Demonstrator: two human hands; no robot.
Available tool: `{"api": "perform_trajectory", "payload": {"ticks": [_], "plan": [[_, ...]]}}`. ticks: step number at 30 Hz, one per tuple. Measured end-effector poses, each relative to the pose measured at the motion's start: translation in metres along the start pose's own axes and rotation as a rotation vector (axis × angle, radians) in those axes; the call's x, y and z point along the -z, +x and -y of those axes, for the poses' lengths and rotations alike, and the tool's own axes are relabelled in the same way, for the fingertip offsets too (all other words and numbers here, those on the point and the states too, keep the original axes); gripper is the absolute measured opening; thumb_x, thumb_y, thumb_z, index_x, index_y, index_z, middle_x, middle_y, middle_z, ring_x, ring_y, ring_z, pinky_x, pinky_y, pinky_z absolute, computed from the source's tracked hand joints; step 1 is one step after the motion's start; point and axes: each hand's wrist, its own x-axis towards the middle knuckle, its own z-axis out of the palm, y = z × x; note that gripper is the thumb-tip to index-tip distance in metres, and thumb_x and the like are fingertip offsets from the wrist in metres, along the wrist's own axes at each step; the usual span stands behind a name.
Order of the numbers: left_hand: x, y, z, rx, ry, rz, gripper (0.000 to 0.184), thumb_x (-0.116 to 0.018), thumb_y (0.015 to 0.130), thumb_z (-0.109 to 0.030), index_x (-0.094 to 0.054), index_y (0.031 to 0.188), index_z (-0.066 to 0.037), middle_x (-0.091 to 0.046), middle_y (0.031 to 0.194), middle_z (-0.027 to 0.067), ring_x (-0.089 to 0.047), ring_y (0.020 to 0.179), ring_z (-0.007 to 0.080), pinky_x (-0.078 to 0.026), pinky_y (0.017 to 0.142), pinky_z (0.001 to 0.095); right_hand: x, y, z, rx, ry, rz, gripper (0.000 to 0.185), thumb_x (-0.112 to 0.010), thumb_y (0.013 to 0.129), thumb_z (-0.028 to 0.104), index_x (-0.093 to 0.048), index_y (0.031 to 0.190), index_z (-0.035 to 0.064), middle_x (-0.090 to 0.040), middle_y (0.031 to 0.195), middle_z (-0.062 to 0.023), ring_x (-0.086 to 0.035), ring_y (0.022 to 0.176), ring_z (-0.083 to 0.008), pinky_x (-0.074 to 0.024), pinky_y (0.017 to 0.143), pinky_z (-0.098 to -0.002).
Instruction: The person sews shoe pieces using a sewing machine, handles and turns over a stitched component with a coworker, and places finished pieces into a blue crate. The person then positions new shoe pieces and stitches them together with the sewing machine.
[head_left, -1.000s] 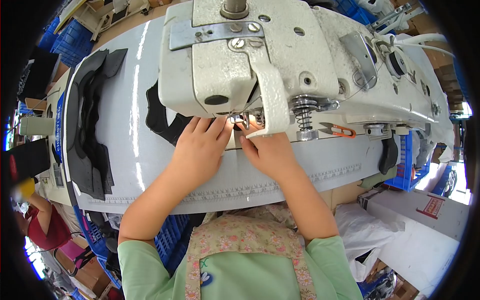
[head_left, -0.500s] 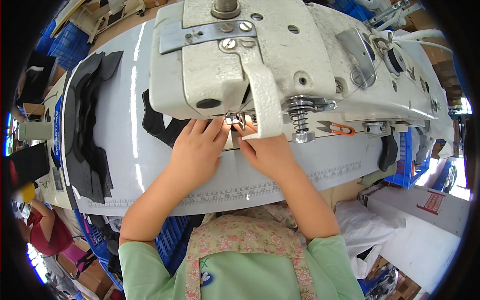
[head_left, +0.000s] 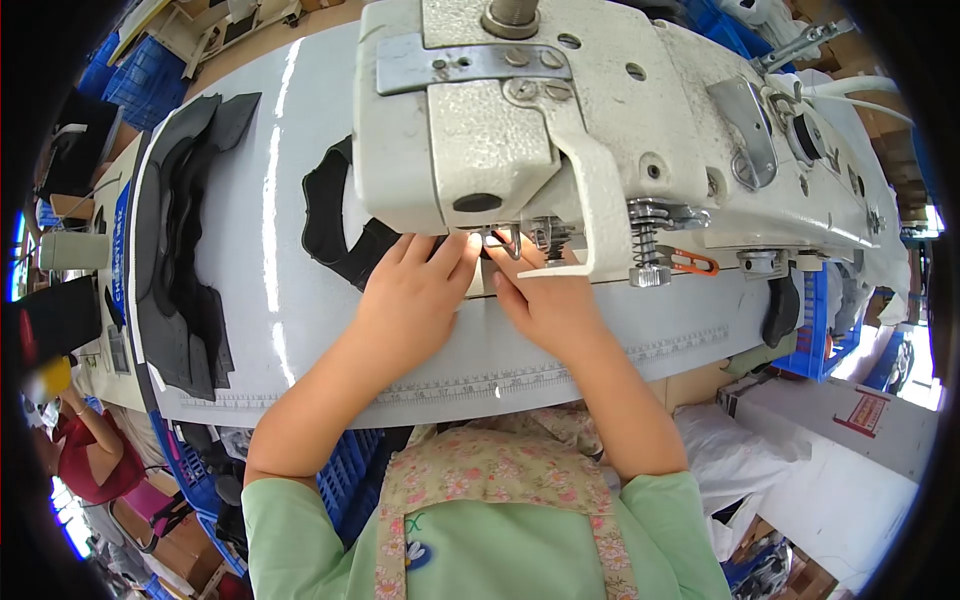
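A black curved fabric piece [head_left: 322,212] lies on the sewing machine's table, its near end running under the needle area. My left hand [head_left: 415,295] rests on that end, fingers stretched flat toward the presser foot [head_left: 497,242]. To the right of the foot is my right hand [head_left: 555,310], its thumb apart and its fingers extended; the machine's white guard arm partly covers them. Both sets of fingertips are close to the foot. The white sewing machine head [head_left: 490,140] hides the fabric's far side and part of the stitching spot.
Stacked black pieces [head_left: 180,250] lie at the table's left. Orange-handled thread snips [head_left: 695,262] sit behind the tension spring [head_left: 645,240]. A printed ruler [head_left: 540,378] runs along the front edge. A blue crate [head_left: 820,325] stands right; another person [head_left: 95,450] is at far left.
The view has shifted, so the machine head appears farther right and covers more of the snips. More of the black piece shows at its left, and its angle differs. Both hands stay near the foot.
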Motion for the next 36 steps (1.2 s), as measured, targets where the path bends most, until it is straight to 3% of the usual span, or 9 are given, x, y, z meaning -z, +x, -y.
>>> {"api": "perform_trajectory", "payload": {"ticks": [6, 12, 23, 36], "plan": [[-0.003, -0.001, 0.001, -0.016, 0.005, -0.039, 0.060, -0.067, 0.064, -0.010, -0.050, 0.121, -0.004, -0.050, 0.124, 0.0125, -0.052, 0.109, 0.0302, -0.049, 0.084, 0.0408, 0.000, -0.001, 0.000, 0.012, -0.002, -0.032, 0.031, -0.065, 0.073, 0.010, -0.062, 0.104, 0.0080, -0.059, 0.091, -0.0114, -0.053, 0.094, -0.0321, -0.0455, 0.083, -0.0434], [0.001, 0.000, 0.000, -0.001, -0.014, -0.007, 0.060, -0.066, 0.063, -0.009, -0.051, 0.121, -0.005, -0.052, 0.123, 0.0119, -0.052, 0.106, 0.0296, -0.049, 0.085, 0.0407, 0.004, -0.001, 0.001, -0.049, 0.002, 0.085, 0.031, -0.066, 0.073, 0.012, -0.063, 0.104, 0.0072, -0.057, 0.094, -0.0112, -0.053, 0.095, -0.0325, -0.0455, 0.083, -0.0424], [-0.002, -0.002, 0.001, 0.004, -0.081, -0.047, 0.057, -0.064, 0.065, -0.005, -0.053, 0.120, -0.003, -0.053, 0.122, 0.0130, -0.051, 0.106, 0.0318, -0.047, 0.089, 0.0411, -0.004, -0.006, -0.003, -0.038, 0.023, 0.039, 0.021, -0.071, 0.065, 0.011, -0.061, 0.079, -0.0013, -0.049, 0.091, -0.0124, -0.048, 0.097, -0.0323, -0.0414, 0.090, -0.0437], [-0.003, 0.002, -0.002, 0.032, -0.076, -0.034, 0.050, -0.065, 0.066, -0.006, -0.054, 0.114, 0.002, -0.051, 0.124, 0.0179, -0.051, 0.107, 0.0356, -0.047, 0.088, 0.0407, -0.003, 0.001, -0.001, -0.045, 0.019, -0.022, 0.013, -0.068, 0.067, 0.010, -0.061, 0.074, 0.0019, -0.050, 0.085, -0.0116, -0.049, 0.091, -0.0314, -0.0425, 0.086, -0.0434]]}}
